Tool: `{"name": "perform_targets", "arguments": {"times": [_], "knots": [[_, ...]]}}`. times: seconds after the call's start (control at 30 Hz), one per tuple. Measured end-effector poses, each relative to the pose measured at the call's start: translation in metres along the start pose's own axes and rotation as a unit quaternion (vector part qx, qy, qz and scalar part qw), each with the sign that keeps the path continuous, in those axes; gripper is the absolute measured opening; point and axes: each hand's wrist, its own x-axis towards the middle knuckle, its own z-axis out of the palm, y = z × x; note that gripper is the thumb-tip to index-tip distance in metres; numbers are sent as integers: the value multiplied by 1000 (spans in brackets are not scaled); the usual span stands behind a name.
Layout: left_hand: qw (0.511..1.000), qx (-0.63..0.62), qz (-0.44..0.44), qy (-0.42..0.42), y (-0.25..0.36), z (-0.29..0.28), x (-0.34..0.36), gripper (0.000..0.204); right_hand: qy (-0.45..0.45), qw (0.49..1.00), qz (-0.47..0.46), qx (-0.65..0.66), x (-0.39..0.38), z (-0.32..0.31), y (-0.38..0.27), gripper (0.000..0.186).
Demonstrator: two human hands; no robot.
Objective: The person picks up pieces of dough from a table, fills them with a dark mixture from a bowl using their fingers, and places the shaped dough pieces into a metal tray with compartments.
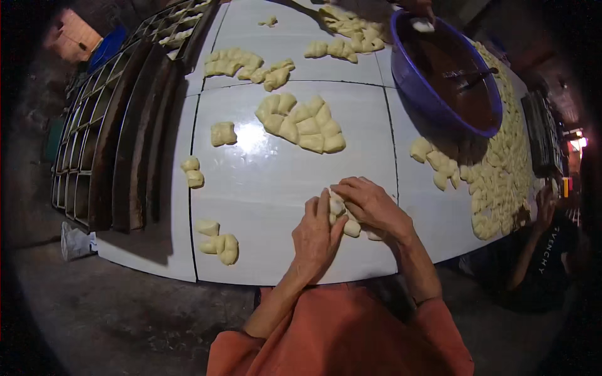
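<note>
Near the front edge of the table, my left hand [315, 230] and my right hand [375, 205] meet around a pale piece of dough [337, 203]. Fingers of both hands are curled and closed on it, and my right fingers partly cover it. Under and beside my hands lie more dough pieces [352, 228], partly hidden. Beyond them a cluster of joined dough lumps [307, 125] rests on the tabletop. Smaller dough groups sit to the left: a pair [193, 172], a block [223, 133] and a heap [221, 247].
Compartmented moulds [81, 147] stand along the left edge. At the far right, a purple basin [401, 56] holds brown filling and a utensil; another person's hand [419, 7] is above it. Many small dough pieces [498, 182] cover the right side. A person in dark clothing [533, 269] is there.
</note>
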Motion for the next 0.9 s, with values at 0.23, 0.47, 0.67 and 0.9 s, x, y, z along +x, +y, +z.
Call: {"name": "perform_targets", "arguments": {"times": [0.23,0.47,0.67,0.9], "knots": [[998,-10,-53,13,-15,22,12,46,-42,979,117,164,8,-3,-20,31],[989,-134,-33,61,-24,-16,4,39,-41,968,156,192,25,-3,-60,28],[975,-71,16,210,-33,-160,-9,43,-61,985,-70,143,113,15,-134,34],[918,142,5,371,-64,-361,-44,40,-81,950,-246,173,246,62,-308,40]]}}
